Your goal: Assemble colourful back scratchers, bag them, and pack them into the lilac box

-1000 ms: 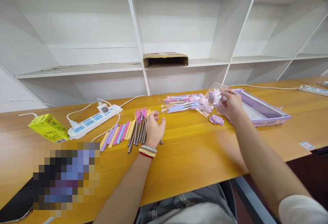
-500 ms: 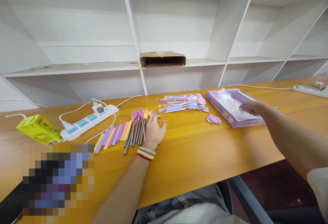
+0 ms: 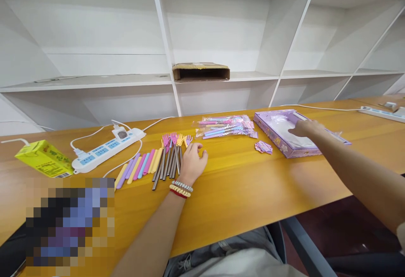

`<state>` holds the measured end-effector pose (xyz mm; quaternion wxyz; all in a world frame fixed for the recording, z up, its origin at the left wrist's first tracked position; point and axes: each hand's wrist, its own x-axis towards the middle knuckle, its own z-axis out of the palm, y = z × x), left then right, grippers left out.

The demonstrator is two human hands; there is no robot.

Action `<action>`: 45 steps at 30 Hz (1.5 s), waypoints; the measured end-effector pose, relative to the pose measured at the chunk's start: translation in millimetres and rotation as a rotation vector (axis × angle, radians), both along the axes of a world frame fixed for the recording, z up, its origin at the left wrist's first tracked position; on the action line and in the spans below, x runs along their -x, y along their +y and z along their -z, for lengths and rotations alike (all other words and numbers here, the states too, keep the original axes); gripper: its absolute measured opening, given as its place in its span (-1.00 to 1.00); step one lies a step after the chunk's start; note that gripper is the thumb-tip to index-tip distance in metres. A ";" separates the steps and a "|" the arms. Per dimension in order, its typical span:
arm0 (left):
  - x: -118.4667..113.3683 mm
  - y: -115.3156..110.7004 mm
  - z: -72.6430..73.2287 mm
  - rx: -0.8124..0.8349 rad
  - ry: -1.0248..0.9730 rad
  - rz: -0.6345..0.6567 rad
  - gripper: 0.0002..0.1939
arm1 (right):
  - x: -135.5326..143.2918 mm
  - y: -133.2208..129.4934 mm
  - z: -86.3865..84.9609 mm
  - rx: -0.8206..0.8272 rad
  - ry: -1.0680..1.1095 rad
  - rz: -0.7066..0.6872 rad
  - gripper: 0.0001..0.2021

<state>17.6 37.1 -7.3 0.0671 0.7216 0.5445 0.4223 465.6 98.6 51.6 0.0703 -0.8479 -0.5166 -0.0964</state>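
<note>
My left hand (image 3: 193, 163) rests on the table, open, thumb apart from loosely bent fingers. Right beside it lies a group of back scratchers (image 3: 172, 158) with metal rods and small hand-shaped heads in pink, yellow and purple. Further left is a row of coloured tubes (image 3: 143, 166) in yellow, purple, pink and blue. Over a shallow purple box (image 3: 278, 142) reaches my right hand (image 3: 307, 128), fingers extended and nothing visible in them; its fingertips are partly hidden. Inside the box is clear plastic wrapping (image 3: 283, 130). Several wrapped back scratchers (image 3: 228, 127) lie between my hands.
A small pile of printed cards (image 3: 263, 147) lies by the box. On the left are a white power strip (image 3: 109, 150) with cords and a yellow drink carton (image 3: 44, 158) with a straw. A cardboard box (image 3: 201, 72) sits on the white shelf (image 3: 126, 83) behind the table.
My right hand has risen slightly and shifted left over the box; the plastic there now lies flatter. My left hand has moved slightly right.
</note>
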 end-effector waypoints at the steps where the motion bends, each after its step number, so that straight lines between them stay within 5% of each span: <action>1: -0.2 0.1 1.0 -0.002 0.006 -0.001 -0.85 | 15.4 -1.1 -4.5 0.042 -0.020 -0.038 -0.61; 5: -1.4 -2.3 2.9 0.004 0.113 0.021 -0.84 | 102.0 -4.8 -8.5 0.037 -0.046 -0.320 -0.61; 9: -2.7 -8.8 1.1 0.052 0.337 0.050 -0.86 | 188.6 0.3 18.2 -0.013 -0.037 -0.769 -0.67; 14: -2.6 -12.6 0.8 0.103 0.473 0.072 -0.83 | 239.6 25.9 50.6 -0.025 -0.151 -0.891 -0.59; 21: -4.3 -11.9 2.1 0.111 0.537 0.089 -0.81 | 241.4 49.7 55.4 0.000 -0.350 -0.878 -0.68; 35: -4.4 -11.1 5.3 0.115 0.503 0.116 -0.81 | 219.4 41.5 70.3 -0.166 -0.403 -0.919 -0.74; 40: -4.7 -11.0 5.1 0.129 0.495 0.115 -0.81 | 213.7 43.1 67.6 -0.238 -0.483 -1.057 -0.78; 45: -4.8 -11.7 2.8 0.149 0.474 0.110 -0.81 | 213.8 36.7 64.9 -0.302 -0.454 -1.047 -0.83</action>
